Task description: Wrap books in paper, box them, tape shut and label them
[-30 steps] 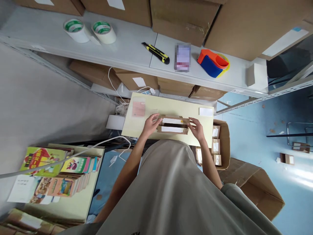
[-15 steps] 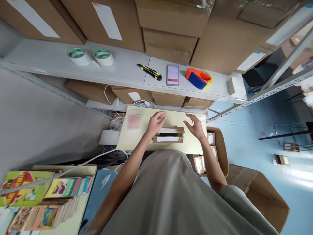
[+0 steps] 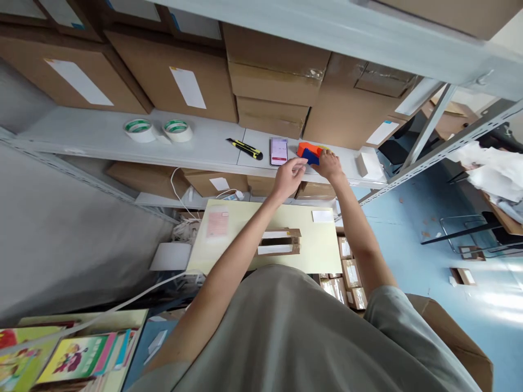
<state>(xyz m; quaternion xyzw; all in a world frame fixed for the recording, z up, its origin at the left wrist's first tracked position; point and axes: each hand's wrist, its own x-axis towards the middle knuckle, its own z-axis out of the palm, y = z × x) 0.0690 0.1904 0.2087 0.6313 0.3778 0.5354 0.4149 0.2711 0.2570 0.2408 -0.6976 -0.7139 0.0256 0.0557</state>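
The orange and blue tape dispenser (image 3: 309, 153) sits on the grey shelf (image 3: 204, 144), just right of the phone (image 3: 278, 151), which lies face up with its long axis running away from the person. The dispenser's long axis runs roughly along the shelf edge, the orange part toward the phone and the blue part nearer the person; its right end is hidden under the right hand (image 3: 328, 165), so which way its cutter faces cannot be made out. That hand lies on the dispenser with fingers curled over it, though how firmly it grips is hard to tell. The left hand (image 3: 289, 175) hovers just in front of the phone, fingers loosely bunched, its tips near the dispenser's blue side; whether they touch is unclear. Left of the phone on the shelf lie a yellow and black utility knife (image 3: 244, 148) and, farther left, two tape rolls (image 3: 158, 130). Half a second ago both hands were open above the small cardboard box (image 3: 279, 243) on the desk (image 3: 322, 247); now the box lies alone there, and both arms are stretched up to the shelf.
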